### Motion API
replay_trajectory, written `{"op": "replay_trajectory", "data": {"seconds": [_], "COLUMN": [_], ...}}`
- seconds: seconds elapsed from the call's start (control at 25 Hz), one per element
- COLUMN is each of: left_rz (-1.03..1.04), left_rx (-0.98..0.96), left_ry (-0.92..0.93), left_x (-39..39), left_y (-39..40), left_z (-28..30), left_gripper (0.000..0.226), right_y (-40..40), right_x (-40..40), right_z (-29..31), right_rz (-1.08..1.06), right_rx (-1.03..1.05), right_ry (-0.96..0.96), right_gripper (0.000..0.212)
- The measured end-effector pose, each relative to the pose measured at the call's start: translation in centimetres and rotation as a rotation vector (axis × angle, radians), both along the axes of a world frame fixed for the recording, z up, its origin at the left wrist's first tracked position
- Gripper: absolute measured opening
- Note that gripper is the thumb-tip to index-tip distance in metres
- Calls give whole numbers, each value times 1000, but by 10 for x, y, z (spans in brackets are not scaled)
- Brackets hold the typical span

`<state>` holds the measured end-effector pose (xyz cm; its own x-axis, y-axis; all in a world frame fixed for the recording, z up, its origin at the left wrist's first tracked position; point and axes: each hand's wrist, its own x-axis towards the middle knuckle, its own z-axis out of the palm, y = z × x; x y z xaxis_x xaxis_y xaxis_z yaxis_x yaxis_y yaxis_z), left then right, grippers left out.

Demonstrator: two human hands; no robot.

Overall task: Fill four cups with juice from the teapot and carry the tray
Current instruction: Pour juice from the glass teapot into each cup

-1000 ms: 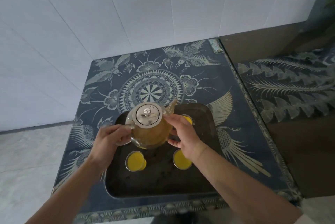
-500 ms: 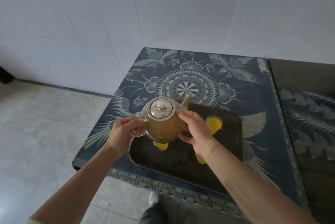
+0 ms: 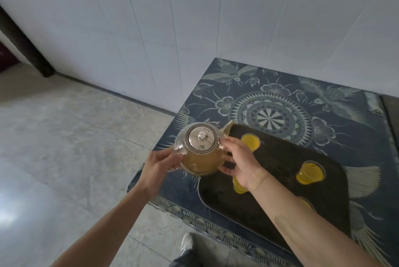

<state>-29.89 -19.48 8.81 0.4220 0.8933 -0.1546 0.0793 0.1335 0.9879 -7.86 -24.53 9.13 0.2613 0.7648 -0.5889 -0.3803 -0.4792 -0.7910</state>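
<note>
A glass teapot (image 3: 201, 158) with a metal lid, about half full of amber juice, hangs upright over the table's left edge, just left of the tray. My left hand (image 3: 159, 165) grips its handle. My right hand (image 3: 239, 160) cups its right side, fingers curled beneath. The dark tray (image 3: 280, 158) lies on the table. On it stand cups of yellow juice: a far one (image 3: 251, 141), a right one (image 3: 311, 172), one half hidden under my right wrist (image 3: 238, 186), and one mostly hidden behind my right forearm (image 3: 305, 203).
The table (image 3: 269, 98) has a dark blue cloth with bird and flower patterns and stands against a white panelled wall (image 3: 172, 29). Grey tiled floor (image 3: 64, 137) spreads to the left. My shoe (image 3: 186, 243) shows below the table's front edge.
The teapot, held in both hands, has moved left off the tray to the table's left edge. My view has swung left, showing more floor.
</note>
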Motion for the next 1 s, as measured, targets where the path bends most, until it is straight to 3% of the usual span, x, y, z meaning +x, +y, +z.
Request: {"op": "replay_trajectory", "data": {"seconds": [0.16, 0.32, 0.68, 1.0], "left_rz": [24, 28, -11, -66], "left_rx": [5, -25, -145, -87], "left_ry": [19, 48, 65, 181], "left_x": [-25, -35, -35, -27], "left_y": [24, 51, 102, 112], "left_z": [-25, -48, -102, -120], "left_gripper": [61, 48, 60, 50], "right_y": [45, 86, 150, 180], "right_x": [-21, -30, -29, -24], "right_z": [-15, -39, -77, -94], "right_rz": [66, 103, 159, 181], "right_rx": [-46, -85, -167, -195], "right_ry": [-2, 6, -22, -76], "right_gripper": [27, 28, 31, 29]}}
